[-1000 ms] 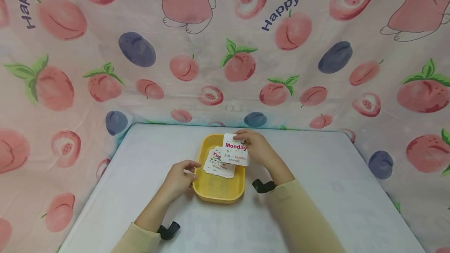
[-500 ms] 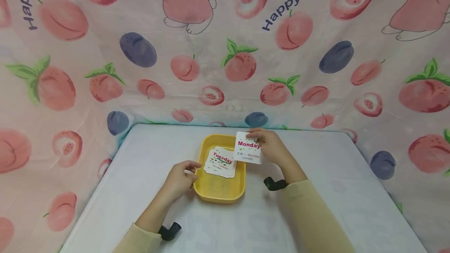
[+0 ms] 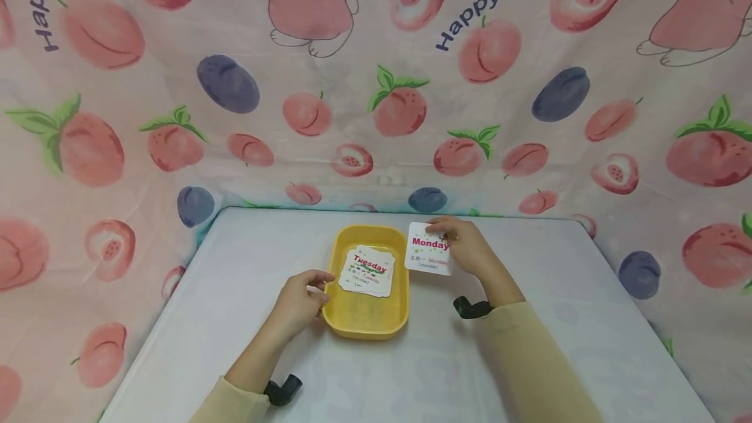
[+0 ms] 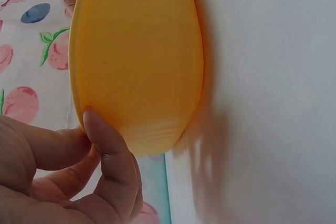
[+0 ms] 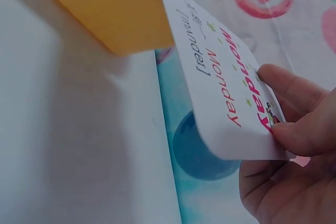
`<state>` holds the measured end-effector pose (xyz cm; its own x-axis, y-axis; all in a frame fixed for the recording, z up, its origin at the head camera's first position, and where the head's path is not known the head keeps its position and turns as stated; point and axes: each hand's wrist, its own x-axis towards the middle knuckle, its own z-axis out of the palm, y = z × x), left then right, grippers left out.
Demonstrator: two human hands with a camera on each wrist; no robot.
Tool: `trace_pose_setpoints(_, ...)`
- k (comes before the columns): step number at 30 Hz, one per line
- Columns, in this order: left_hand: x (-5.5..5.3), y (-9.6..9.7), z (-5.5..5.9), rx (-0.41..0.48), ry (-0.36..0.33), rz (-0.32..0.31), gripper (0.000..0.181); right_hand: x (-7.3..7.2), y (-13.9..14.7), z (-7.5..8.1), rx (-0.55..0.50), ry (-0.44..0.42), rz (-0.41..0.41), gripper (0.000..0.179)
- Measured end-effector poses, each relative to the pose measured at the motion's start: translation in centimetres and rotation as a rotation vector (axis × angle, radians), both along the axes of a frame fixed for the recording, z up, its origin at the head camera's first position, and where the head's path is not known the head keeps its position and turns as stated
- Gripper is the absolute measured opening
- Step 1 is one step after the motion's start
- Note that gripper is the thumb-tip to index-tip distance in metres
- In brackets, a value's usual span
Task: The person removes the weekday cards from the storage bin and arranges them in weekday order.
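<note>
My right hand [image 3: 468,248] pinches a white "Monday" flash card [image 3: 424,260] near its top right corner. The card is raised above the table, just right of the yellow tray [image 3: 367,322], its printed side showing in the right wrist view. Inside the tray lies a small stack of white flash cards [image 3: 368,271] with "Tuesday" on top; those below are mostly covered. At the tray's left rim, my left hand [image 3: 301,299] grips the edge between thumb and finger, as the left wrist view shows against the yellow outer wall [image 4: 139,61].
A white table [image 3: 247,247] lies under the tray and both arms. Behind its far edge hangs a pink cloth backdrop [image 3: 352,96] printed with peaches and rabbits. A black wrist mount [image 3: 472,307] sits at the right wrist, another black mount [image 3: 283,390] at the left.
My right hand has carried the "Monday" card rightward, from over the tray to beside it, uncovering the "Tuesday" card on the stack. The left hand and tray have stayed in place.
</note>
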<state>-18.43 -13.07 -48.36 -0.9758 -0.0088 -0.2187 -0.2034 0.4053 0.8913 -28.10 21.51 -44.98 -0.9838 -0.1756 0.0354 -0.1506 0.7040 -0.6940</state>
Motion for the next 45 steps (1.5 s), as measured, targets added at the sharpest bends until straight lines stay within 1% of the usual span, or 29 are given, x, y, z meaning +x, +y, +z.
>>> trace_pose_setpoints(4,0.0,-0.1,0.0,0.003,-0.006,0.000,0.038,-0.2,0.8,-0.5,-0.012,-0.019,-0.013,0.058)
trace_pose_setpoints(7,0.1,-0.1,0.0,0.003,-0.008,0.002,0.039,-0.3,1.1,-0.8,-0.020,-0.036,-0.015,0.058)
trace_pose_setpoints(14,0.2,-0.1,0.2,-0.001,-0.011,0.007,0.038,-0.7,1.1,-1.9,-0.039,-0.051,0.017,0.062)
trace_pose_setpoints(20,0.3,0.0,0.3,0.003,-0.018,0.008,0.037,-1.4,1.1,-3.2,-0.017,-0.082,0.037,0.065)
trace_pose_setpoints(27,0.2,0.0,0.3,0.002,-0.031,0.017,0.037,-2.0,0.8,-4.2,0.023,-0.122,0.010,0.060)
trace_pose_setpoints(35,0.1,0.0,0.3,0.012,-0.026,0.019,0.037,-2.5,0.1,-4.5,0.042,-0.178,-0.061,0.051)
trace_pose_setpoints(40,0.1,-0.1,0.2,0.016,-0.025,0.020,0.037,-3.0,-0.1,-5.1,0.063,-0.194,-0.068,0.048)
trace_pose_setpoints(45,0.1,-0.2,0.2,0.015,-0.028,0.020,0.036,-3.1,-0.1,-5.5,0.088,-0.222,-0.084,0.041)
